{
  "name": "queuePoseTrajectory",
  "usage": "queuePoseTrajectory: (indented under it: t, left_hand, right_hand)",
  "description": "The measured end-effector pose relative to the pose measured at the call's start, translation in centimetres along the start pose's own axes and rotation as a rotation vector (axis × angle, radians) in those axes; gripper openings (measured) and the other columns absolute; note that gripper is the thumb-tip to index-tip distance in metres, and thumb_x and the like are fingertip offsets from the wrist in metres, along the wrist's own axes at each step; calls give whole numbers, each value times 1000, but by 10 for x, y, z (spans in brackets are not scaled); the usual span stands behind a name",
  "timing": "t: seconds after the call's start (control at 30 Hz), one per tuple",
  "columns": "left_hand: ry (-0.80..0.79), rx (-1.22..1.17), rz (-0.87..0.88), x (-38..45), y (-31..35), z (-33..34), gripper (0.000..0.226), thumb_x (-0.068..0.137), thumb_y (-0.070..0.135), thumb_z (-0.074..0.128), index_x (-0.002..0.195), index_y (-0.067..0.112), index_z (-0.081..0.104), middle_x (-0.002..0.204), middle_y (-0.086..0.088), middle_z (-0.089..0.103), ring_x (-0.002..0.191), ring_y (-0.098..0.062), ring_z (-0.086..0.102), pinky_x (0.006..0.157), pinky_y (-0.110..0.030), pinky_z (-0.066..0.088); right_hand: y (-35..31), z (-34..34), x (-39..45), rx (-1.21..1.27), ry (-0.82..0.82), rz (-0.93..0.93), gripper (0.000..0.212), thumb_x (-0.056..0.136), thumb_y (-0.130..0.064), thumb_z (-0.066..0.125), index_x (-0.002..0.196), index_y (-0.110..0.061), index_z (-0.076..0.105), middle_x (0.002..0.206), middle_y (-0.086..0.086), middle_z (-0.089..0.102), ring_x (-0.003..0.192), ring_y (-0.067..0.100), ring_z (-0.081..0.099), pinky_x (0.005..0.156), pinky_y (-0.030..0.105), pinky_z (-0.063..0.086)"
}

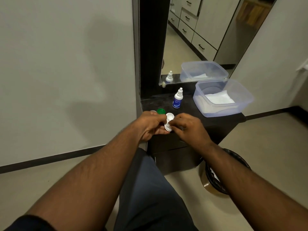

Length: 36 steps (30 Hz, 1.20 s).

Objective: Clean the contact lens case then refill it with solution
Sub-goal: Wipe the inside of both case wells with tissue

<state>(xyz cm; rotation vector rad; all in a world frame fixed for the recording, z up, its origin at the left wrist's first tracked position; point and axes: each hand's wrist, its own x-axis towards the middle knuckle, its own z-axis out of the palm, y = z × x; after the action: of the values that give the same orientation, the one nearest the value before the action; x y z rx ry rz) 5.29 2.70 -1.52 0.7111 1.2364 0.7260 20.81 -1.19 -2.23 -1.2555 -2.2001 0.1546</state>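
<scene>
**A dark cabinet against a pale wall**

A dark cabinet (191,147) with a black worktop (188,112) stands on the beige floor (266,139). Behind it rises a mirror (200,39) in a dark frame, reflecting white drawers with black handles. Pale grey walls (66,64) with a dark skirting board flank it. Right of the cabinet, on the floor, sits a black-lined waste bin (215,177).

White case (169,121) — green cap (161,111)

left hand (150,126): bare, no rings | right hand (190,129): bare, no watch | arms: bare up to dark short sleeves (30,223) | legs: dark blue trousers (150,189)
</scene>
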Motion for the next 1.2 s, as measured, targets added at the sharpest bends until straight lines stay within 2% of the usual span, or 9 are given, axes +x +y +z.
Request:
queuePoseTrajectory:
  t: [0.17, 0.3, 0.47, 0.57, 0.7, 0.83, 0.93, 1.03, 1.2]
  left_hand:
    - [-32, -10, -22, -4, 3, -2, 30, 82, -11, 56, 110, -2, 56, 106, -25, 65, 82, -31, 72, 69, -39, 62]
    - [-40, -16, -11, -5, 3, -1, 28, 81, -14, 53, 106, -2, 57, 109, -24, 63, 85, -31, 70, 62, -37, 62]
    - [2, -14, -9, -2, 1, 1, 32, 79, -16, 52, 108, -5, 57, 104, -24, 62, 77, -28, 69, 57, -35, 61]
    - [22, -30, -5, -3, 2, 2, 34, 78, -18, 49, 109, -5, 56, 97, -23, 62, 72, -29, 68, 49, -33, 59]
    - [36, -23, -11, -7, 3, 2, 44, 77, -18, 49, 119, -6, 51, 92, -24, 65, 67, -30, 70, 53, -37, 61]
    - [12, 4, -23, -8, 3, 2, 40, 80, -15, 52, 117, -2, 52, 108, -26, 63, 79, -32, 72, 63, -40, 62]
    - [9, 16, -22, -7, 1, -2, 33, 82, -11, 54, 112, 3, 55, 119, -24, 59, 86, -33, 72, 67, -40, 62]
    - [1, -15, -11, -5, -1, -2, 30, 85, -11, 53, 112, 1, 56, 116, -24, 61, 85, -32, 72, 60, -36, 62]
    - [10, 32, 20, -6, 0, 1, 21, 84, -11, 54, 99, 3, 58, 105, -21, 65, 79, -26, 71, 56, -32, 61]
  right_hand:
    - [-4, -6, 5, -65, -148, -43, 13, 78, -9, 73, 90, -4, 72, 93, 12, 62, 79, 22, 61, 67, 26, 47]
    - [-7, -18, 13, -145, -298, -79, 18, 85, -16, 66, 99, -5, 70, 112, 10, 56, 90, 21, 58, 76, 28, 48]
    - [-16, -16, 11, -185, -407, 117, 28, 92, -28, 53, 113, -14, 66, 104, 8, 56, 90, 18, 56, 78, 30, 45]
    - [-22, -6, 2, -95, -304, 268, 26, 90, -21, 54, 107, -10, 68, 99, 9, 62, 90, 21, 59, 80, 35, 48]
    - [-26, 4, -1, 268, -178, 600, 21, 88, -14, 59, 105, -10, 71, 95, 4, 71, 87, 14, 64, 75, 20, 47]
    - [-25, -11, -1, 1228, -113, 1048, 17, 92, -1, 52, 97, 2, 68, 70, 9, 70, 56, 13, 61, 52, 22, 47]
    - [-24, -14, -6, 1499, 67, 1113, 21, 93, 0, 47, 106, 5, 63, 71, 9, 71, 54, 9, 58, 49, 17, 47]
    - [-26, -8, -16, 1350, 63, 1011, 22, 93, -3, 50, 108, 3, 64, 79, 11, 69, 55, 9, 60, 50, 20, 50]
    - [-24, 3, -12, 657, 24, 764, 16, 88, -12, 62, 100, -12, 73, 85, -2, 72, 75, 6, 66, 71, 22, 53]
